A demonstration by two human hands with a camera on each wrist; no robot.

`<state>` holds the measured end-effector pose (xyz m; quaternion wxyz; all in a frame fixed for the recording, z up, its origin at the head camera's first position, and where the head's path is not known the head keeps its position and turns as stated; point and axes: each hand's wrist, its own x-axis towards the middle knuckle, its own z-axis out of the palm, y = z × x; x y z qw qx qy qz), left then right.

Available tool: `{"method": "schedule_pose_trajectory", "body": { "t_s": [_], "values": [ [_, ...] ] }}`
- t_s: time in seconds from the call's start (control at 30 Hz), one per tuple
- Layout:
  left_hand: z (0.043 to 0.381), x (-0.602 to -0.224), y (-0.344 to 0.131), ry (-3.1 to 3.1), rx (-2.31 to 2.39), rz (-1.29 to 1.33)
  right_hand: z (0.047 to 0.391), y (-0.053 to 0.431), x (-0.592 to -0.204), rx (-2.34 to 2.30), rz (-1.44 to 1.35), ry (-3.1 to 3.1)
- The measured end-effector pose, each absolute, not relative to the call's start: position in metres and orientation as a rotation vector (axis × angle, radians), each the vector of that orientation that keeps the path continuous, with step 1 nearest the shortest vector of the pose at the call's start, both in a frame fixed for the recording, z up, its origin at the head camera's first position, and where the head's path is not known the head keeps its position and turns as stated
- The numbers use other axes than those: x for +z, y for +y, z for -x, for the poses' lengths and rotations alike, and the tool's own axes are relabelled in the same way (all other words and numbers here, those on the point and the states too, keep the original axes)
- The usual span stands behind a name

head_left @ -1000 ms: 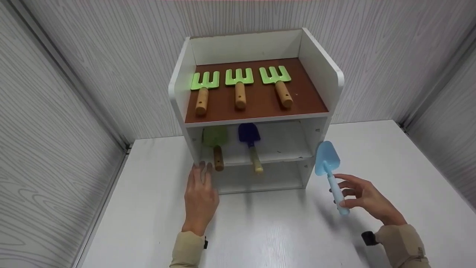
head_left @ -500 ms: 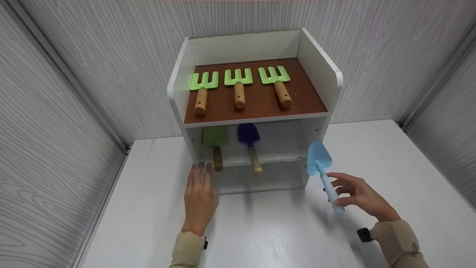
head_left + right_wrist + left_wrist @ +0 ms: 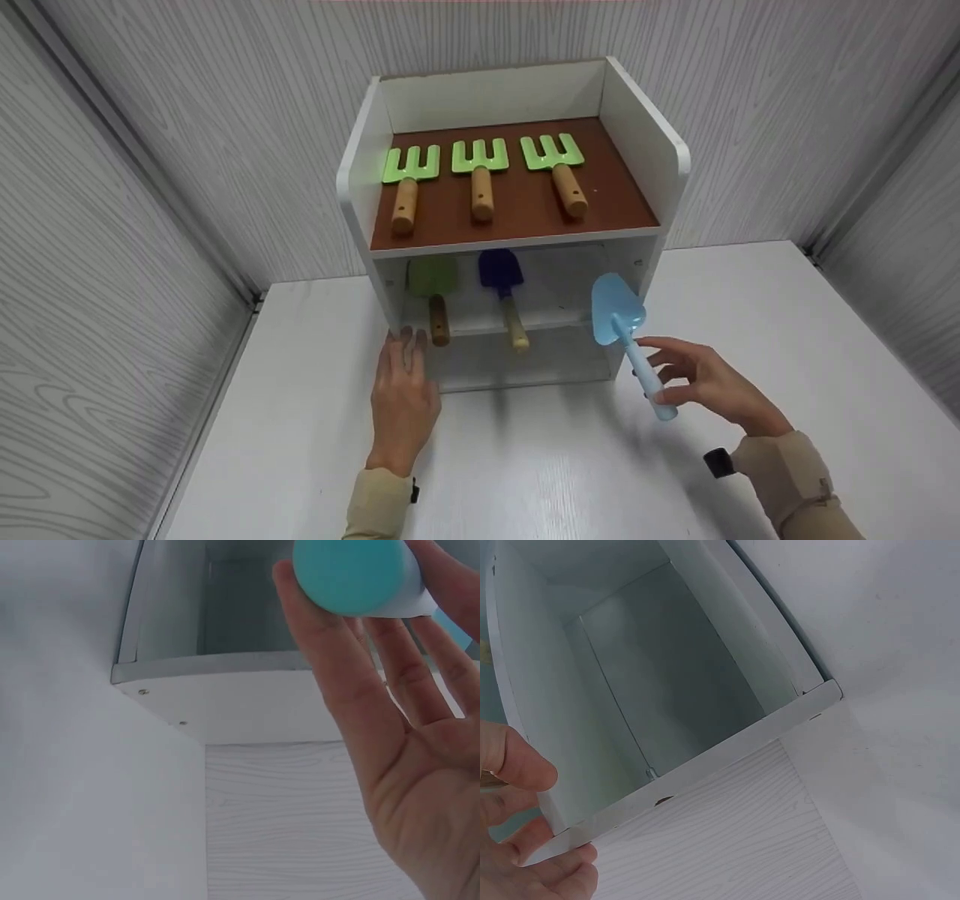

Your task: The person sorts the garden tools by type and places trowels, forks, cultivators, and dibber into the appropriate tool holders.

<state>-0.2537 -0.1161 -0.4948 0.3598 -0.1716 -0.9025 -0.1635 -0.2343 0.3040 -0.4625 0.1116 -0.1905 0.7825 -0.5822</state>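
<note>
A light blue hand trowel (image 3: 616, 311) hangs in the air before the right end of the white shelf unit (image 3: 637, 142), blade up and tilted left. My right hand (image 3: 709, 382) pinches its handle (image 3: 349, 574) between thumb and fingers. At the unit's lower left front, my left hand (image 3: 405, 412) holds the side panel's edge, the thumb (image 3: 529, 765) on one face and fingers round the other. On the middle shelf lie a green trowel (image 3: 433, 276) with a brown handle and a dark blue trowel (image 3: 500, 270) with a pale handle, both handles jutting out.
Three green hand forks (image 3: 480, 157) with wooden handles lie side by side on the brown top board (image 3: 450, 232). Raised white walls bound that top. The unit stands on a white table (image 3: 525, 465) against a wood-grain wall (image 3: 487, 30).
My right hand has carried the light blue trowel leftward and slightly up, from beside the unit to in front of its right side. The left hand stays put.
</note>
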Motion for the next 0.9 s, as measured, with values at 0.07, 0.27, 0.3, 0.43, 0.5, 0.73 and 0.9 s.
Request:
{"method": "schedule_pose_trajectory", "body": {
  "t_s": [0.07, 0.27, 0.3, 0.43, 0.5, 0.73, 0.9],
  "values": [
    [0.254, -0.495, -0.116, -2.314, -0.412, 0.447, 0.234, 0.299, -0.458, -1.697, 0.536, 2.310],
    [0.253, -0.494, -0.115, -2.303, -0.399, 0.454, 0.237, 0.288, -0.449, -1.702, 0.462, 2.304],
    [0.253, -0.494, -0.115, -2.306, -0.398, 0.453, 0.238, 0.286, -0.448, -1.706, 0.440, 2.300],
    [0.254, -0.494, -0.115, -2.316, -0.396, 0.447, 0.241, 0.280, -0.443, -1.718, 0.357, 2.292],
    [0.254, -0.494, -0.115, -2.321, -0.396, 0.443, 0.242, 0.277, -0.441, -1.729, 0.311, 2.289],
    [0.254, -0.494, -0.116, -2.355, -0.393, 0.413, 0.247, 0.266, -0.439, -1.798, 0.310, 2.254],
    [0.254, -0.495, -0.116, -2.353, -0.393, 0.412, 0.250, 0.258, -0.437, -1.827, 0.327, 2.253]
  ]
}}
